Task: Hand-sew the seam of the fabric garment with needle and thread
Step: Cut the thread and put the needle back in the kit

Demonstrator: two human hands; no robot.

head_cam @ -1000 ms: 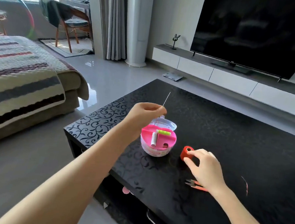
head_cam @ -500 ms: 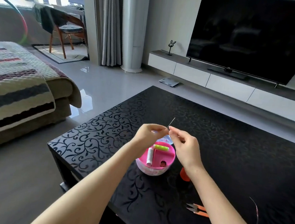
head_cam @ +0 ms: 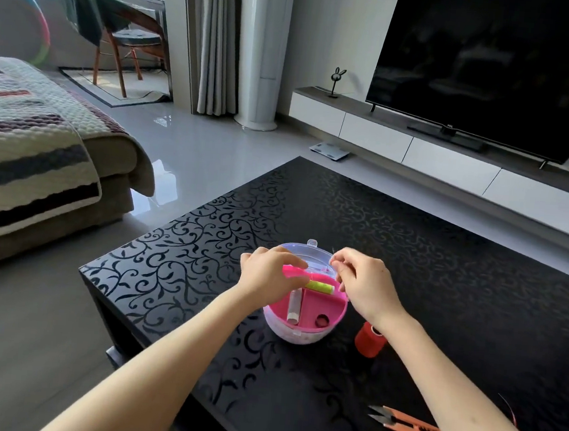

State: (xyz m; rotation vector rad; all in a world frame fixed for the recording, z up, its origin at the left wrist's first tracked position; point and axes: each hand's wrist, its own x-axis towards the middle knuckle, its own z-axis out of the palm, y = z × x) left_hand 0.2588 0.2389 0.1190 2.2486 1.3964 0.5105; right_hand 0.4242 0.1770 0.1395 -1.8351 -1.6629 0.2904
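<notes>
Pink sewing box is overhung by the left hand and right hand; fingers are bent; whether anything is held cannot be told.

No text can be read

Needle too small to tell, maybe in right hand, sewing box partly behind left hand

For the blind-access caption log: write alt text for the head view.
A left hand and right hand hover over an open pink sewing kit on a black patterned table; what they hold is too small to tell. A red thread spool and orange snips lie nearby.
</notes>
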